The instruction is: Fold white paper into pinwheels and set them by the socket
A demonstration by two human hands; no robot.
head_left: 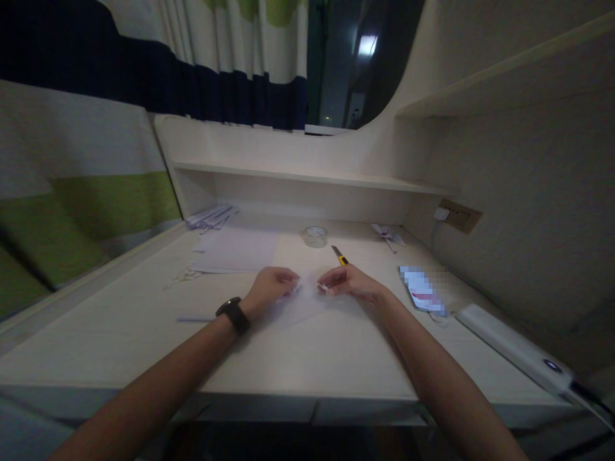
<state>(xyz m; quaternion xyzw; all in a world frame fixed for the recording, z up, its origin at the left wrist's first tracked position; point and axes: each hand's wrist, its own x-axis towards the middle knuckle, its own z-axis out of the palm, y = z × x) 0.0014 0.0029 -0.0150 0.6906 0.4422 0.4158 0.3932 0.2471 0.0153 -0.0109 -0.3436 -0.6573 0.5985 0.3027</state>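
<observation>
Both of my hands work close together over the middle of the desk. My left hand, with a dark watch on its wrist, is closed in a pinch on a small white piece that looks like paper. Facing it, my right hand pinches another small white piece between thumb and fingers. Blur hides whether the two pieces are joined. Beneath the hands lies a pale, thin sheet of paper. Just beyond the right hand is a yellow and black utility knife. A thin pale stick lies left of the watch.
Paper sheets and a pile of folded strips lie at back left. A roll of clear tape sits at back centre, a paper pinwheel farther right. A phone and a long white power strip line the right side.
</observation>
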